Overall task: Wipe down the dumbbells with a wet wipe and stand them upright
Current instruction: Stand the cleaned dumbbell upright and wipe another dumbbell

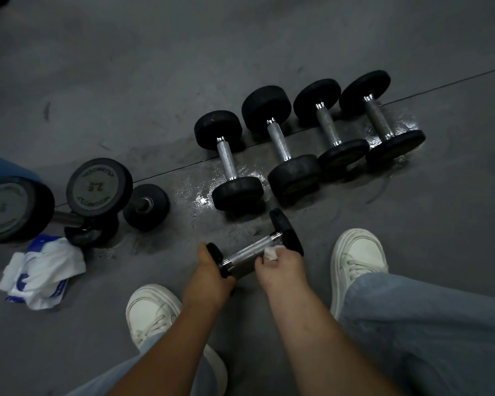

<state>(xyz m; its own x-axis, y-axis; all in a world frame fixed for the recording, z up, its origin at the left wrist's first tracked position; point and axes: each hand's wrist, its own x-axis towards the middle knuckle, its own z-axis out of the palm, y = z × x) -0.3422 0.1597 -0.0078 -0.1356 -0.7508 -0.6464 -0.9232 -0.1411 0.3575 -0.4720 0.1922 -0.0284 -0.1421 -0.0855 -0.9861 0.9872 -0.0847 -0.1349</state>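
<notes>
Where dumbbells (227,162) lie, the grey floor (155,81) glistens wet.

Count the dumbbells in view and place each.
7. Four lying dumbbells form a row at right; left hand grips the held dumbbell, right hand pinches wet wipe on it; 2.5 dumbbell and larger dumbbell stand left, possibly hiding others.

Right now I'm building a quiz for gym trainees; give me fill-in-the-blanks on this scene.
The right hand holds a white ____ on the handle of the held dumbbell. Beyond it, ____ dumbbells lie side by side in a row. The upright dumbbell at left is marked ____.
Missing: wipe; four; 2.5.
</notes>
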